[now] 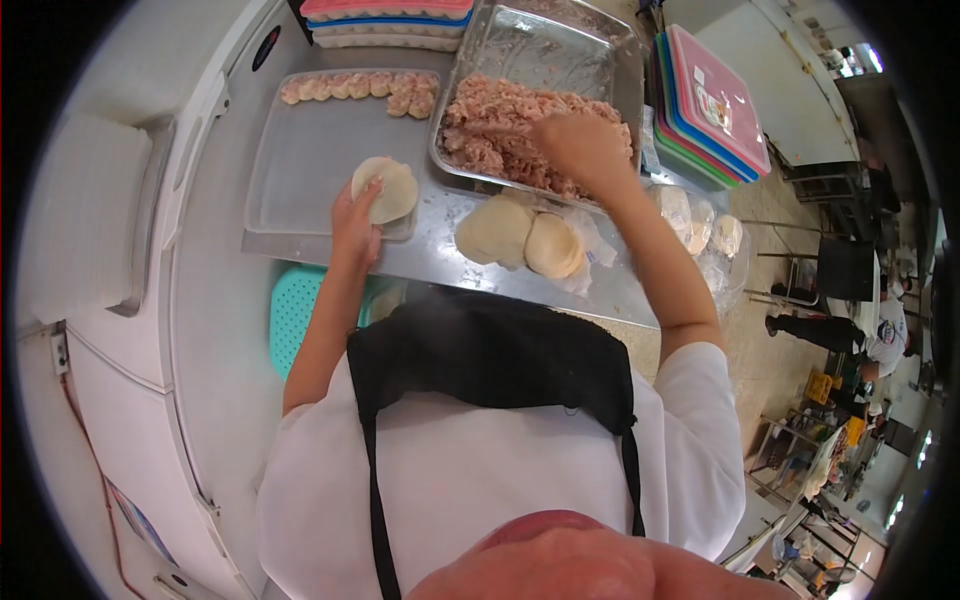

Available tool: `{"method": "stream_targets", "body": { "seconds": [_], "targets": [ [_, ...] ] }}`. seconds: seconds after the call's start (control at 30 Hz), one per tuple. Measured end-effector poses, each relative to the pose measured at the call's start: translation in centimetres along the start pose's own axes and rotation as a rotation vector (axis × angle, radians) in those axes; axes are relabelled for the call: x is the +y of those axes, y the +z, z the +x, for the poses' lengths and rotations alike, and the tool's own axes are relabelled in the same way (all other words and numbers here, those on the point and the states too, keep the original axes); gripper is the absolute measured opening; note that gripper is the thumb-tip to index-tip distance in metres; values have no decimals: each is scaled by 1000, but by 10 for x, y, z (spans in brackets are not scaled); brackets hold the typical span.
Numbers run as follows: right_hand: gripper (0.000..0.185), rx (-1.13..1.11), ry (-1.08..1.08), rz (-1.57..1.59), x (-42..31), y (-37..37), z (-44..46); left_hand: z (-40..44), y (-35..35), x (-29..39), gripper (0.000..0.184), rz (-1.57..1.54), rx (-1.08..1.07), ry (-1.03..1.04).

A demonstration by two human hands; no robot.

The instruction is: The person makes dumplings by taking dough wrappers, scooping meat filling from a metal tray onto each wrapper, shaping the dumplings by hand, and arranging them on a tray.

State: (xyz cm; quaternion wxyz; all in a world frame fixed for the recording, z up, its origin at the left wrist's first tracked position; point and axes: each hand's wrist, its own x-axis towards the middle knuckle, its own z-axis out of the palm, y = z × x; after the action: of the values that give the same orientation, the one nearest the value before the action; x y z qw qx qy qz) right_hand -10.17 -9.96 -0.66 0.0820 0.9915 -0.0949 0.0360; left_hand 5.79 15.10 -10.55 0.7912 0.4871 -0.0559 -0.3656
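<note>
My left hand [355, 226] holds a round, pale dough wrapper [396, 196], with the thumb resting on its face. It is above the near edge of a translucent tray [315, 170]. Along the far side of that tray sit several filled dumplings [350, 86] in a row. My right hand [585, 150] reaches into a deep metal pan [540, 40] at the minced meat filling [500, 115]. Its fingers are curled, and whatever they grip is hidden from view. Between my hands, two stacks of dough wrappers [553, 246] lie on plastic at the metal table's [440, 250] near edge.
Stacked trays [385, 25] stand at the back left, and coloured lids [710, 100] are piled right of the pan. Bagged wrappers [700, 225] lie at the right. A turquoise basket [295, 315] is below the table. Another person [880, 335] is farther off at right.
</note>
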Motion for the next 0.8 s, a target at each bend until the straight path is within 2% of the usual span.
{"method": "stream_targets", "body": {
  "seconds": [0.17, 0.23, 0.33, 0.43, 0.53, 0.63, 0.8],
  "targets": [
    [13, -70, -49, 118, -24, 49, -19, 0, 3, -8, 32, -26, -13, -6],
    [14, -176, -20, 115, -23, 45, -28, -2, 4, -8, 33, -34, -13, -11],
    [17, -91, 124, 354, -15, 44, -42, -5, 7, -8, 32, -22, 8, 3],
    [20, -7, 162, 324, -9, 33, -38, -2, 0, -13, 32, -11, 14, -39],
    [19, 59, 121, 97, 2, 20, -6, 1, 1, -18, 31, -17, -2, -24],
    [15, -19, 25, -50, -2, 32, 18, -2, 12, -16, 31, -42, -31, -24],
    [12, 59, -71, -19, -33, 34, 2, -6, 19, -15, 30, -32, -12, -48]
  ]
}}
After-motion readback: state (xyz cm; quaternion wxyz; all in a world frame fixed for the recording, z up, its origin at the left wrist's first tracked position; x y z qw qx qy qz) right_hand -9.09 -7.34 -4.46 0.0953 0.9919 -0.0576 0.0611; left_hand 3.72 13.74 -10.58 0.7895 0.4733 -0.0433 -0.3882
